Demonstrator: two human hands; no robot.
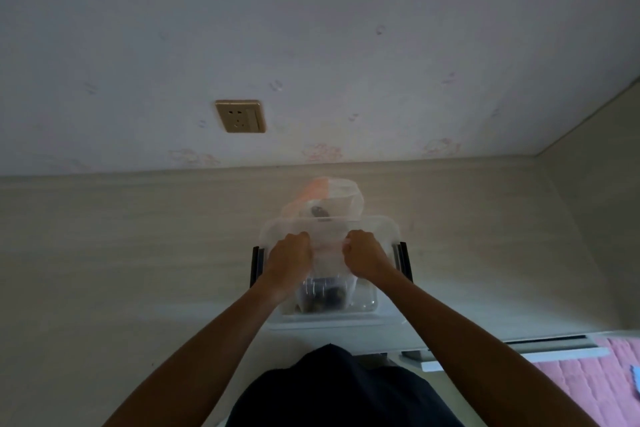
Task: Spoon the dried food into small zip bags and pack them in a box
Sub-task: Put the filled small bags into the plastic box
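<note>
A clear plastic box (382, 230) with black side latches sits on a small white stand in front of me. Over it hangs a small clear zip bag (329, 253) with dark dried food (322, 295) gathered at its bottom. My left hand (287, 260) pinches the bag's top edge on the left. My right hand (363, 258) pinches that edge on the right. Behind the box stands a larger clear bag (332, 199) with an orange patch and a dark lump inside.
A pale wood-grain panel (138, 253) lies behind and around the box, with wallpapered wall above it. A brass-coloured wall socket (240, 116) is at upper left. A pink quilted cover (609, 381) lies at lower right. My dark clothing (339, 392) fills the bottom centre.
</note>
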